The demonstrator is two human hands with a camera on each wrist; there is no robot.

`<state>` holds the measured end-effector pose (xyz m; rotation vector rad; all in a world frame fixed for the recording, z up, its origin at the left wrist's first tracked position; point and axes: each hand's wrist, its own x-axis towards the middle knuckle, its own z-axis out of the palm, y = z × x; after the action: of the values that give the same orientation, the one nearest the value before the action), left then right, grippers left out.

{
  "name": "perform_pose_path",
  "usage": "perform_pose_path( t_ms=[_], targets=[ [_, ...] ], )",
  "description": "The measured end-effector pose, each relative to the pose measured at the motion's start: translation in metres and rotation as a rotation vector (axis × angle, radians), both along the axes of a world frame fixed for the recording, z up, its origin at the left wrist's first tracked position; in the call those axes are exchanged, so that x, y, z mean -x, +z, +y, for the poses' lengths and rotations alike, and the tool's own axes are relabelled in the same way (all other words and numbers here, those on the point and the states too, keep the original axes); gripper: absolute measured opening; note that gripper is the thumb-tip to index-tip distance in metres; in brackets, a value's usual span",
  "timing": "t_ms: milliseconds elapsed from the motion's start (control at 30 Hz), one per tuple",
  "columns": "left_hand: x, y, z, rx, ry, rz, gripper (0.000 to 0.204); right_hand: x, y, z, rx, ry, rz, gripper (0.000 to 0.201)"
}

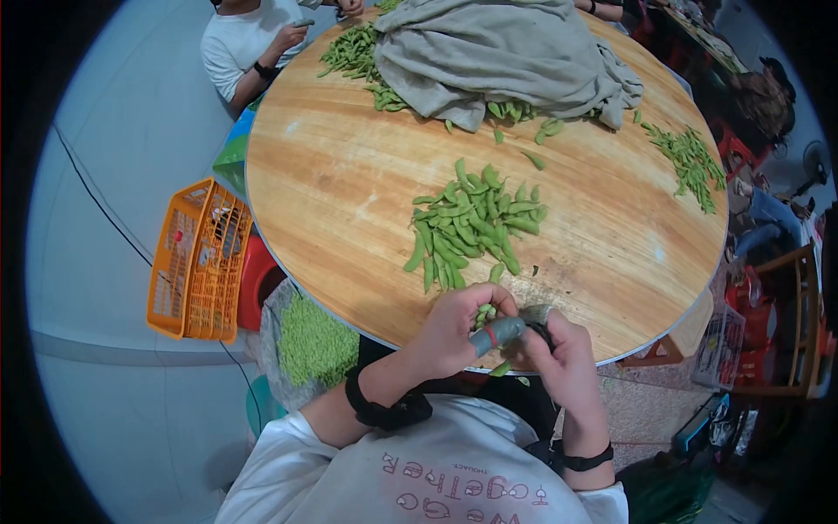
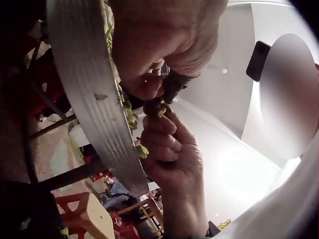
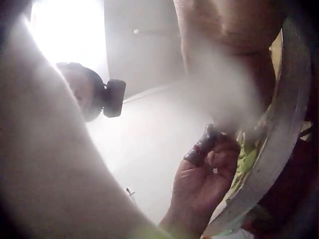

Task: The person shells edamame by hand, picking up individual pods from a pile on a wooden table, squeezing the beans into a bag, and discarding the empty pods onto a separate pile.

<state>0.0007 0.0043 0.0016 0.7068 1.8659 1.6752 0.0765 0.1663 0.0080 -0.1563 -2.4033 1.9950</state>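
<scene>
Close inside the near edge of the table [image 1: 349, 210], below the pile of pods [image 1: 471, 223], the left hand [image 1: 447, 332] curls its fingers round green pods [image 1: 484, 314]. The right hand [image 1: 569, 354] bends beside it, its grip unclear.

Two hands [image 1: 452, 330], one round bench [image 1: 336, 196], one grey cloth [image 1: 511, 61] and one bag [image 1: 270, 327] of shelled beans [image 1: 314, 345] are seen. Two heaps of green pods [image 1: 471, 218] are counted clear of the cloth; the overlapping pods cannot be counted singly.
</scene>
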Motion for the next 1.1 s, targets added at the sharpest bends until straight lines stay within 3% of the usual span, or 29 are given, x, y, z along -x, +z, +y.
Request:
perform_pose_path(
  t_ms=[33,100,167,233,267,333,367,500,567,600,633,700,767,833,867,900,933,1067,1100],
  targets=[
    [0.0,0.001,-0.002,-0.069,-0.01,-0.027,0.018,0.001,-0.002,0.0,0.327,0.012,-0.137,0.013],
    [-0.001,0.001,-0.005,-0.143,-0.015,-0.057,0.018,0.003,0.003,0.001,0.452,0.025,-0.232,0.012],
    [-0.002,0.0,-0.006,-0.22,0.031,-0.236,0.018,0.004,0.006,-0.003,0.577,0.04,-0.332,0.013],
    [-0.002,-0.001,-0.007,-0.108,0.064,-0.151,0.019,0.005,0.006,-0.013,0.232,-0.069,-0.198,0.014],
    [-0.003,-0.001,-0.008,0.008,0.091,-0.064,0.02,0.004,0.005,-0.013,0.226,-0.062,-0.203,0.014],
    [-0.004,0.001,-0.011,0.057,0.107,0.019,0.018,0.004,0.003,-0.013,-0.323,0.033,0.013,0.013],
    [-0.004,0.002,-0.012,0.109,0.117,0.107,0.017,0.006,0.008,-0.011,-0.378,0.074,0.011,0.012],
    [0.001,-0.011,-0.026,0.006,0.221,0.016,0.015,0.03,0.015,-0.008,-0.325,-0.009,0.119,0.011],
    [0.005,0.0,-0.033,0.018,0.033,-0.076,0.016,0.048,0.013,-0.006,-0.712,0.076,0.173,0.008],
    [0.004,0.006,-0.033,0.019,0.032,-0.075,0.016,0.055,0.011,-0.006,-0.905,0.117,0.202,0.007],
    [0.003,0.012,-0.033,0.022,-0.017,-0.163,0.021,0.058,0.009,-0.004,-0.95,0.175,0.189,0.01],
    [0.0,0.013,-0.034,0.022,-0.062,-0.25,0.026,0.059,0.013,-0.006,-0.936,0.157,0.172,0.011],
    [-0.001,0.005,-0.034,-0.108,0.117,-0.137,0.026,0.057,0.011,-0.006,-0.922,0.145,0.158,0.013],
    [0.003,0.0,-0.033,-0.139,0.171,-0.115,0.023,0.049,0.0,-0.002,-0.677,0.016,0.181,0.015],
    [0.003,-0.001,-0.032,-0.167,0.217,-0.093,0.025,0.046,-0.002,-0.003,-0.677,0.023,0.179,0.015],
    [0.002,-0.001,-0.029,-0.168,0.219,-0.094,0.025,0.043,-0.003,-0.005,-0.475,-0.038,0.185,0.015],
    [0.001,0.001,-0.023,-0.227,0.218,-0.168,0.025,0.039,-0.004,-0.007,-0.273,-0.099,0.19,0.015],
    [-0.002,0.011,-0.004,-0.287,0.242,-0.403,0.022,0.021,0.013,-0.019,-0.274,-0.066,0.186,0.014],
    [-0.001,0.012,-0.004,-0.363,0.231,-0.524,0.02,0.021,0.016,-0.021,-0.147,-0.083,0.15,0.014]
  ],
)
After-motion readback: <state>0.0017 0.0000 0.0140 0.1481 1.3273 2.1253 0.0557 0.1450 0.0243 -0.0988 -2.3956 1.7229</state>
